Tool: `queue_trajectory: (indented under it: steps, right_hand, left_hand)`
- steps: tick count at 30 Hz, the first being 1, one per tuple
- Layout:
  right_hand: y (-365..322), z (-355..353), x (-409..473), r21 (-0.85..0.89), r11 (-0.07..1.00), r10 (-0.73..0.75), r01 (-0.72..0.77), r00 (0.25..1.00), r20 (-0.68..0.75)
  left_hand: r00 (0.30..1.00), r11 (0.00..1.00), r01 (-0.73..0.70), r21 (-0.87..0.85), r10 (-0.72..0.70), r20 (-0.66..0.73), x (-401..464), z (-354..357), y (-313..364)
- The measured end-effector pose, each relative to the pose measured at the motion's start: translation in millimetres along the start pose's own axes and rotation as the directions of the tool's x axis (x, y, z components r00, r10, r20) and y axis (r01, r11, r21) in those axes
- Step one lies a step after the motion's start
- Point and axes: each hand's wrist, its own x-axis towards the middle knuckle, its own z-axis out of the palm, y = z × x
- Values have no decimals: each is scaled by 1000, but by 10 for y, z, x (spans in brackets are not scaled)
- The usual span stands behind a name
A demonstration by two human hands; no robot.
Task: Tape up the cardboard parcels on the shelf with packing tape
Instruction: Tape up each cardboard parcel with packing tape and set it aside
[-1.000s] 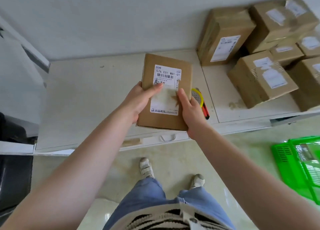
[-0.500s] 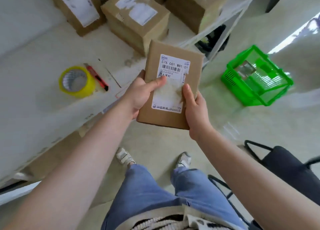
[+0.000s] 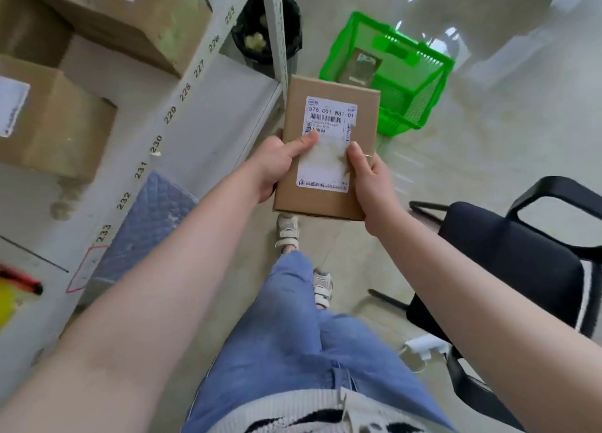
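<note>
A flat cardboard parcel point(image 3: 355, 106) with a white shipping label is held out over the floor, clear of the shelf. My left hand point(image 3: 277, 165) grips its left edge with the thumb on the label. My right hand point(image 3: 368, 178) grips its right edge, thumb on top. At the far left edge the yellow tape roll point(image 3: 5, 305) and a red cutter point(image 3: 22, 282) lie on the shelf point(image 3: 136, 145), both blurred. Other cardboard parcels point(image 3: 62, 123) stand on the shelf at upper left.
A green plastic basket point(image 3: 410, 83) stands on the floor beyond the parcel, holding a flat item. A black chair point(image 3: 514, 260) is at the right. A dark bin point(image 3: 260, 31) sits behind the shelf post. A grey padded sheet point(image 3: 143, 224) lies under the shelf.
The view has swung right, away from the shelf toward the basket and chair. Both hands carry the parcel the same way, and the tape roll has slid to the frame's left edge.
</note>
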Motion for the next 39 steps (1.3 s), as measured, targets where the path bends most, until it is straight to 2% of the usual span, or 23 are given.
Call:
queue_trajectory:
  steps: [4, 8, 14, 17, 22, 28, 36, 39]
  right_hand:
    - [-112, -100, 524, -49, 999, -14, 11, 998, -65]
    - [-305, -277, 1055, -24, 1000, -8, 7, 997, -80]
    - [-597, -589, 1824, -2, 1000, -27, 27, 993, -117]
    - [-746, -787, 2309, 13, 999, -39, 41, 991, -127]
    - [-732, -1103, 3159, 68, 995, 84, -74, 984, -157]
    - [-462, -1412, 4080, 122, 959, 276, -254, 933, -230]
    - [-194, -1554, 5246, 146, 955, 290, -257, 911, -292]
    - [56, -1592, 5738, 182, 961, 256, -206, 914, -315]
  left_hand:
    - [996, 997, 53, 56, -56, 64, 593, 99, 263]
    - [992, 994, 76, 84, -84, 94, 1139, 278, 553]
    - [995, 990, 61, 128, -71, 74, 1874, 656, 946]
    - [997, 976, 70, 207, -76, 20, 2364, 890, 1119]
    - [990, 921, 137, 365, -112, -88, 3657, 1095, 911]
    - [988, 917, 155, 369, -142, -61, 4100, 1615, 1119]
    - [993, 806, 111, 582, -64, -101, 5368, 1836, 746]
    - [990, 810, 128, 572, -76, -115, 5899, 1894, 587]
